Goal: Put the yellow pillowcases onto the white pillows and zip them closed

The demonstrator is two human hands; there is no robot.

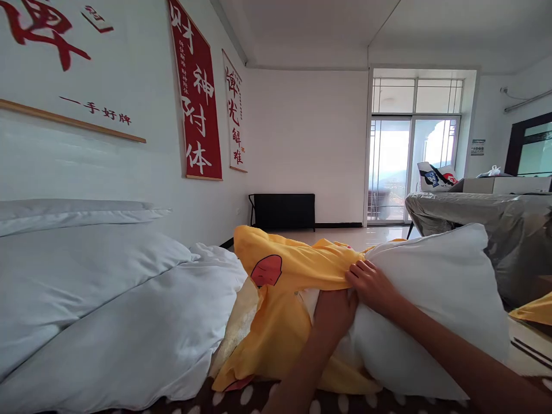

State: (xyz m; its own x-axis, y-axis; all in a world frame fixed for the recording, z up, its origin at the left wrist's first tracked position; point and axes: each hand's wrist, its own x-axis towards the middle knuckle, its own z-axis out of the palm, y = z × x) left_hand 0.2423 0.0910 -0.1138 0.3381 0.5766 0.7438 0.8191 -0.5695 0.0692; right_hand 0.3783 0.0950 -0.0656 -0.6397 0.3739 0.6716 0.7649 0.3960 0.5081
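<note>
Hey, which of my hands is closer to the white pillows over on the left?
Your left. The left hand is right of those white pillows, fingers hidden under the yellow cover; the right hand grips the cover's edge, farther right.

- white scroll (103,80) up top left on my feed, red lettering
- red scroll (198,98) just beyond, then a narrow scroll (235,118)
- black thing (284,211) low by the far wall (302,138), can't tell what
- glass doors (390,167), pretty bright
- table (457,208) on my right, shiny cover, boxes (515,185) on top
</note>
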